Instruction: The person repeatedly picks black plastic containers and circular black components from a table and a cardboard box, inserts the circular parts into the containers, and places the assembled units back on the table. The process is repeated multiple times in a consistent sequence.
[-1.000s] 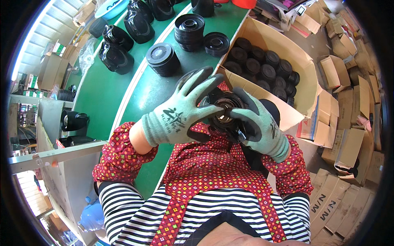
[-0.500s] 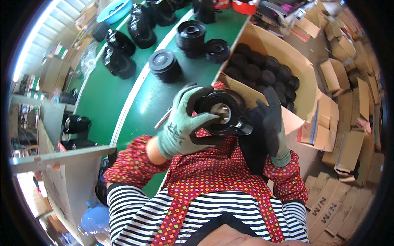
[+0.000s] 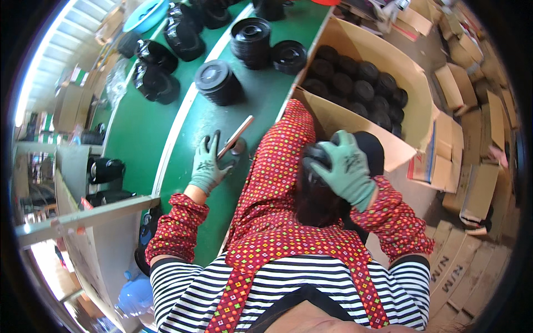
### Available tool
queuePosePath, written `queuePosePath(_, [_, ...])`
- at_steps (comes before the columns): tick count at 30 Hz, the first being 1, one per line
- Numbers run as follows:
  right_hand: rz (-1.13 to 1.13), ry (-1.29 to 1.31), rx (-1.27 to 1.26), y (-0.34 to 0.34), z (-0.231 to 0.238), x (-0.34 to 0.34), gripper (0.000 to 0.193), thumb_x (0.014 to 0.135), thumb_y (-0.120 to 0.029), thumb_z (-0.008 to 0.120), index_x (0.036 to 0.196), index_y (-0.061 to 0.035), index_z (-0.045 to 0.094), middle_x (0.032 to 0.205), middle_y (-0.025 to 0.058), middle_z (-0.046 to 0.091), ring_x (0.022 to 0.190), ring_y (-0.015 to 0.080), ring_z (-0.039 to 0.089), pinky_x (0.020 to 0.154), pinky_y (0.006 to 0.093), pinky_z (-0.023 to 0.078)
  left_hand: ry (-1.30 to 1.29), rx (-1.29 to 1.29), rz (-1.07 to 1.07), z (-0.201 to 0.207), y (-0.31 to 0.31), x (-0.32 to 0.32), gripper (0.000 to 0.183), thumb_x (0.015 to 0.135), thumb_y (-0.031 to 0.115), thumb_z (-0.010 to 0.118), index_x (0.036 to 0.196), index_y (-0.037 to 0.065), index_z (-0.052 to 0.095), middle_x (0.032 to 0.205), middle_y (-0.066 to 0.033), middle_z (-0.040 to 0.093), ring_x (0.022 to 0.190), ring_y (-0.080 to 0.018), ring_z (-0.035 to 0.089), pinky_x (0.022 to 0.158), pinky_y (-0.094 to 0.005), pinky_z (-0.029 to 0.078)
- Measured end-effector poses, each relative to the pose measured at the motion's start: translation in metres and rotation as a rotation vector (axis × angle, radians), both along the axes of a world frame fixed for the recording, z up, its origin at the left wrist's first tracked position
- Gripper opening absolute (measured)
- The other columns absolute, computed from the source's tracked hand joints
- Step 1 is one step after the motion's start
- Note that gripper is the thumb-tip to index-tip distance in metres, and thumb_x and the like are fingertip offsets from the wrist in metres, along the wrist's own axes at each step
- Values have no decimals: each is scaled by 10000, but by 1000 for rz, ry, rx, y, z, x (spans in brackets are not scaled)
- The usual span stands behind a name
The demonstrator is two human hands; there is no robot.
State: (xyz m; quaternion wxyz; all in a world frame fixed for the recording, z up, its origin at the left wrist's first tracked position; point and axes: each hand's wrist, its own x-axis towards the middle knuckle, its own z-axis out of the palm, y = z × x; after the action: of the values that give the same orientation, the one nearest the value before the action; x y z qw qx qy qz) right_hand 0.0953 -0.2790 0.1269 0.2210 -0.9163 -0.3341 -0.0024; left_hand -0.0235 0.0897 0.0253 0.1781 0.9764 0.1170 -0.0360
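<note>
My right hand (image 3: 348,169), in a green glove with dark fingertips, grips a glossy black rounded housing (image 3: 313,194) resting on my lap; much of its top is under the fingers. On the green table, my left hand (image 3: 208,169), gloved alike, has its fingers spread around the near end of a thin brownish stick-like tool (image 3: 240,132). Whether the fingers touch it I cannot tell. A small round shiny piece (image 3: 239,146) lies beside that tool. Farther up the table stand stacks of black round parts (image 3: 216,77), with a single black ring-shaped part (image 3: 288,57) to their right.
An open cardboard box (image 3: 383,47) full of black round parts stands right of the table (image 3: 183,161). Several glossy black housings (image 3: 155,75) line the table's far left, near a light-blue basin (image 3: 145,16). Flattened cartons (image 3: 461,272) lie on the right.
My left hand has let go of the black housing and moved left to the tool on the table. My right hand has come onto the housing, now lower on my lap and turned.
</note>
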Motion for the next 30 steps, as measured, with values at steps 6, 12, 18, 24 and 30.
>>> queuePosePath(6, [179,272,237,-15,23,10,373,976,-261,691,1284,-52,692,1068,200,643,973,385,624,846,476,506,-53,-582,51,-12,9,19,648,952,30,700,1570,101,517,1442,-168,659,1264,-293,678,1039,-386,544])
queuePosePath(12, [383,482,465,-18,32,70,445,910,-71,696,1354,-72,700,1234,172,720,1147,353,688,992,447,544,-25,-834,45,109,-61,75,600,939,-45,703,1519,-14,556,1359,-183,711,1185,-169,665,1031,-309,505])
queuePosePath(18, [469,2,412,39,15,145,396,877,-168,722,1261,-75,739,1209,154,702,1204,365,630,1130,533,421,101,-918,-268,203,-106,123,685,886,-7,756,1533,-22,533,1298,-250,708,1131,-314,734,977,-397,544])
queuePosePath(24, [492,351,781,23,-85,140,276,1029,-169,664,1270,-39,696,1293,155,657,1248,344,617,1130,472,458,-136,-746,-747,191,-114,168,645,904,398,721,1389,-18,633,1303,-248,683,1177,-371,662,1005,-500,504])
queuePosePath(30, [694,260,788,16,-95,133,362,937,-108,756,1265,-13,637,1278,176,633,1231,390,617,1078,513,499,-181,-872,-999,162,-178,165,415,829,320,751,1156,66,726,1106,-144,674,1078,-351,647,1002,-505,490])
